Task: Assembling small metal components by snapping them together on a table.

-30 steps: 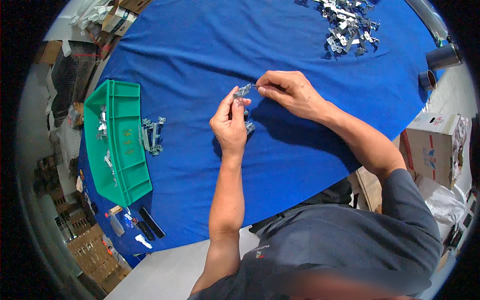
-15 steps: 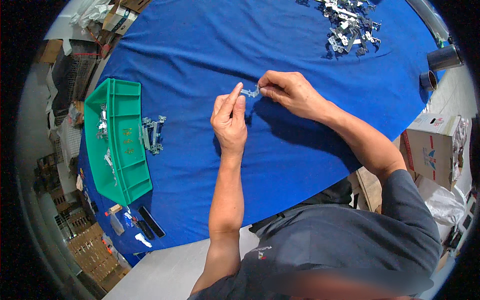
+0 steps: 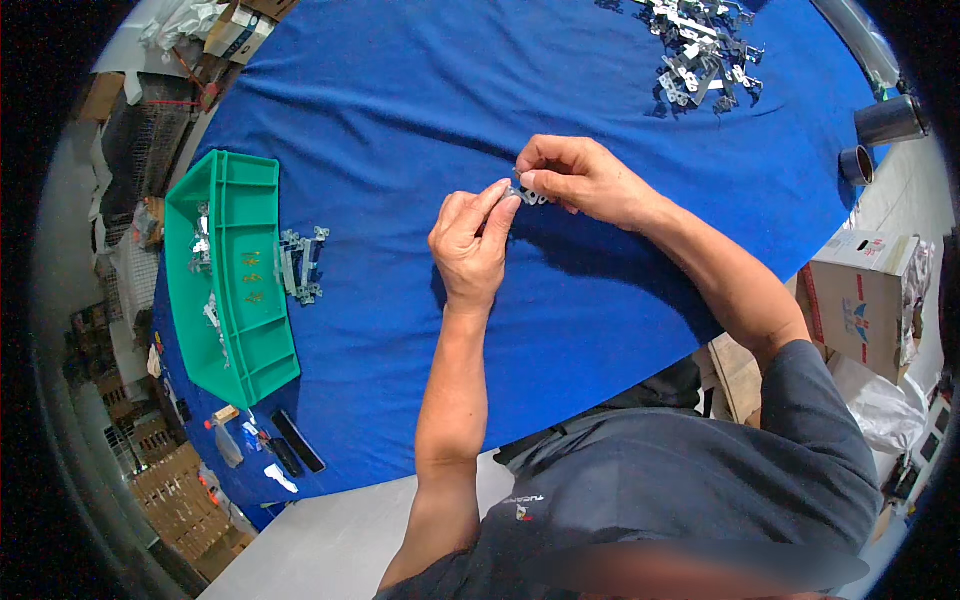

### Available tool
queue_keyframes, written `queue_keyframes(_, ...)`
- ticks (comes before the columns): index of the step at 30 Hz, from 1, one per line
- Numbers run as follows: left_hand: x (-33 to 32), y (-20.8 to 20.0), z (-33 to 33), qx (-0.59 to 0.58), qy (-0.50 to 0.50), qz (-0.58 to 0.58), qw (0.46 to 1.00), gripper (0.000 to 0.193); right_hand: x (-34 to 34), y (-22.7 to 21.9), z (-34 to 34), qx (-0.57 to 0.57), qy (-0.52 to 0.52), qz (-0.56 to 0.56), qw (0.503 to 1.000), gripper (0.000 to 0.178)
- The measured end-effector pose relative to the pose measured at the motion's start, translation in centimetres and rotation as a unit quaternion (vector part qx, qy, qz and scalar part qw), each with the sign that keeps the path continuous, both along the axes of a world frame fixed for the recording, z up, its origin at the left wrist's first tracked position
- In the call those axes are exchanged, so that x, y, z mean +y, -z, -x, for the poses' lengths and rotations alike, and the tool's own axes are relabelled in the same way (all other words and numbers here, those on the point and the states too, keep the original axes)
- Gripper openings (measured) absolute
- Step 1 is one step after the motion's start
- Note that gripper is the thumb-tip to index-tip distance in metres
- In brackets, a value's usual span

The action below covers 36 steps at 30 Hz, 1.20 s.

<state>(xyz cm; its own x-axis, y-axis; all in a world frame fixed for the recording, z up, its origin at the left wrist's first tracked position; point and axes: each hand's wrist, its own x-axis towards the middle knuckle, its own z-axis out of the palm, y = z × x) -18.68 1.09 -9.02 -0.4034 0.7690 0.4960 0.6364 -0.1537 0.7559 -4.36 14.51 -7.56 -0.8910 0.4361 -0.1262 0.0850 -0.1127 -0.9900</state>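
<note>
A small silvery metal bracket is held between my two hands, above the blue cloth. My left hand is closed, its thumb and forefinger pinching the bracket's left end. From the right, my right hand closes thumb and forefinger at the piece's other side, with the other fingers curled behind it. The fingers cover much of the bracket, so its full shape is hidden.
Left of my hands stands a green compartment bin with metal pieces and small brass-coloured parts. Beside it lie several metal brackets. A bracket pile sits far right, near dark cylinders. A black phone-like slab rests near left.
My left hand has shifted slightly right, closer to my right hand. The bracket has turned, and more of it now shows beneath my right fingers. The view has shifted slightly.
</note>
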Motion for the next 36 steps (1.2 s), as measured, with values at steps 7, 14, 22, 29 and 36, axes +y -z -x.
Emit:
queue_keyframes(7, -0.1, -0.3, -0.3, -0.031, -0.03, -0.006, 0.999, 0.02, 0.6, 0.2, -0.1, 0.069, 0.112, -0.068, 0.989, 0.016)
queue_keyframes(14, -0.2, 0.0, 0.1, -0.046, -0.074, -0.033, 0.996, 0.018, -0.2, 0.2, 0.0, -0.034, 0.007, -0.024, 0.999, 0.016)
queue_keyframes(22, -0.1, -0.2, 0.0, -0.061, -0.048, 0.004, 0.997, 0.018, -0.1, -0.5, -0.1, -0.061, 0.009, -0.109, 0.992, 0.016)
queue_keyframes(29, 0.0, -0.1, -0.2, -0.062, -0.026, 0.011, 0.998, 0.017, 0.1, 0.1, 0.2, 0.026, 0.018, 0.032, 0.999, 0.021)
queue_keyframes(36, 0.0, -0.2, -0.3, -0.049, -0.001, 0.011, 0.999, 0.017, -0.1, 0.5, 0.1, 0.049, 0.089, -0.039, 0.994, 0.024)
